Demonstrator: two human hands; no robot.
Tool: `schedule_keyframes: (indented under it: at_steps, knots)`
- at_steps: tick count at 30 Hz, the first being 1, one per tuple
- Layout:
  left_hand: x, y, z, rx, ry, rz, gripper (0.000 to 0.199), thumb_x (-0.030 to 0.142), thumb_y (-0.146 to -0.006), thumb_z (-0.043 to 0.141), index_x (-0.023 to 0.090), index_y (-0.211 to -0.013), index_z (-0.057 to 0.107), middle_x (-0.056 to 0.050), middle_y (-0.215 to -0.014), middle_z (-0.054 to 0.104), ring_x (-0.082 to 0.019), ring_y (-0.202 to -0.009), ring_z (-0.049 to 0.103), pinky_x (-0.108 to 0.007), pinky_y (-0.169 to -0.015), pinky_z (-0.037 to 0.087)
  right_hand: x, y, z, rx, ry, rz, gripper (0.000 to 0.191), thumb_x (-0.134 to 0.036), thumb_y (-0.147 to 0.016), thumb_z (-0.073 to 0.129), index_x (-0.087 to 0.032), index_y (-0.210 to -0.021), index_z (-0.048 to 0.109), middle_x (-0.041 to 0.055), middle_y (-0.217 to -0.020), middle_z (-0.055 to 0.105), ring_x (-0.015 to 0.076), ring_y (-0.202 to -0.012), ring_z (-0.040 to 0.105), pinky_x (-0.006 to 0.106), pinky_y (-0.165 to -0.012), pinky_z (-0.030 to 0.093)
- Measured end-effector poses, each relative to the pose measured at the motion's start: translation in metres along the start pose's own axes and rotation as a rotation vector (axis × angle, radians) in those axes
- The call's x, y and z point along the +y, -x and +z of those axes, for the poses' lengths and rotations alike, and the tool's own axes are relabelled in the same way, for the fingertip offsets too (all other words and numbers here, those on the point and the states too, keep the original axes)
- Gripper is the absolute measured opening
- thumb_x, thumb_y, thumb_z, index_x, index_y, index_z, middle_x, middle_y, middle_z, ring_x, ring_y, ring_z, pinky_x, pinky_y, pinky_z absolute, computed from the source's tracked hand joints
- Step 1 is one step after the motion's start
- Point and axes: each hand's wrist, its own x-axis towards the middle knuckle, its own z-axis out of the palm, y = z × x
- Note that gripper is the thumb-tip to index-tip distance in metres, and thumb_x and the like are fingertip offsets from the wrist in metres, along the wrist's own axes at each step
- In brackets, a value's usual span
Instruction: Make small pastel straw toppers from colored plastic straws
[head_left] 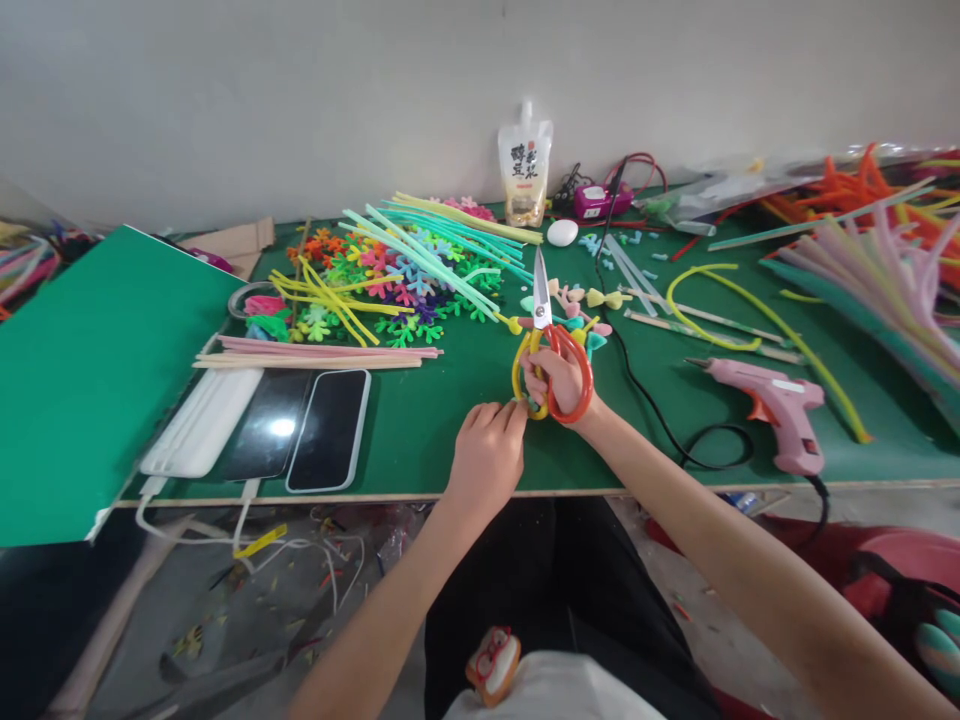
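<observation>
Scissors (541, 310) with one yellow and one red-orange handle are in my right hand (561, 375), blades pointing away from me and seemingly closed. My left hand (491, 450) is closed beside the yellow handle, its fingertips pinched against my right fingers; what they hold is too small to make out. Just beyond the scissors lie small pastel fuzzy pieces, among them a yellow bow (607, 298). Yellow fuzzy stems (337, 300) and mint stems (427, 260) rest on a pile of colourful snowflake-shaped pieces (420, 325) to the left.
Two phones (327, 430) and a white power bank (202, 425) lie front left, beside a green board (97, 380). A pink glue gun (787, 405) lies at right, near a bundle of pastel stems (885, 290). A drink pouch (524, 165) stands at the back; a black cable (637, 385) crosses the table.
</observation>
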Motion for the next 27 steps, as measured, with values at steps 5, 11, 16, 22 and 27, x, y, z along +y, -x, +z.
schedule_keyframes:
  at_steps: [5, 11, 16, 22, 27]
  knots:
    - [0.0, 0.0, 0.001, 0.005, 0.003, 0.007, 0.032, 0.002, -0.078, 0.04, 0.009, -0.104, 0.059, -0.013, -0.097, 0.067, -0.02, -0.087, 0.06, -0.038, -0.08, 0.05, 0.002, 0.0, 0.0, 0.006, 0.025, -0.018, 0.048, -0.015, -0.065, 0.045, -0.017, -0.113, 0.046, -0.0091, -0.055, 0.043, 0.003, -0.032, 0.031, 0.017, -0.028, 0.028]
    - [0.0, -0.003, 0.001, 0.017, -0.031, 0.004, 0.029, 0.004, -0.08, 0.041, 0.008, -0.101, 0.061, -0.012, -0.09, 0.069, -0.02, -0.083, 0.061, -0.037, -0.079, 0.05, 0.003, -0.001, 0.0, 0.009, 0.066, -0.04, 0.048, -0.015, -0.065, 0.046, -0.018, -0.112, 0.047, -0.0089, -0.056, 0.044, 0.0024, -0.032, 0.031, 0.016, -0.026, 0.03]
    - [0.001, -0.008, 0.002, 0.046, -0.097, 0.027, 0.026, 0.003, -0.079, 0.041, 0.007, -0.091, 0.063, -0.01, -0.077, 0.069, -0.019, -0.074, 0.061, -0.035, -0.074, 0.05, 0.001, -0.001, 0.002, 0.009, 0.108, -0.054, 0.049, -0.013, -0.064, 0.044, -0.018, -0.112, 0.048, -0.0091, -0.055, 0.043, 0.0029, -0.031, 0.031, 0.017, -0.026, 0.031]
    - [0.005, -0.017, 0.002, 0.009, -0.144, 0.02, 0.027, 0.002, -0.078, 0.039, 0.01, -0.071, 0.063, -0.009, -0.064, 0.064, -0.02, -0.066, 0.06, -0.035, -0.069, 0.05, -0.001, 0.0, 0.004, 0.017, 0.128, -0.047, 0.048, -0.011, -0.063, 0.043, -0.018, -0.11, 0.049, -0.0093, -0.053, 0.042, 0.0032, -0.031, 0.031, 0.017, -0.026, 0.031]
    - [0.005, -0.016, 0.001, 0.003, -0.145, 0.032, 0.026, 0.001, -0.078, 0.038, 0.009, -0.075, 0.063, -0.01, -0.066, 0.065, -0.02, -0.065, 0.06, -0.036, -0.069, 0.05, 0.0, -0.001, 0.002, 0.024, 0.089, -0.021, 0.05, -0.011, -0.062, 0.044, -0.018, -0.112, 0.048, -0.0097, -0.052, 0.043, 0.0038, -0.03, 0.031, 0.017, -0.026, 0.031]
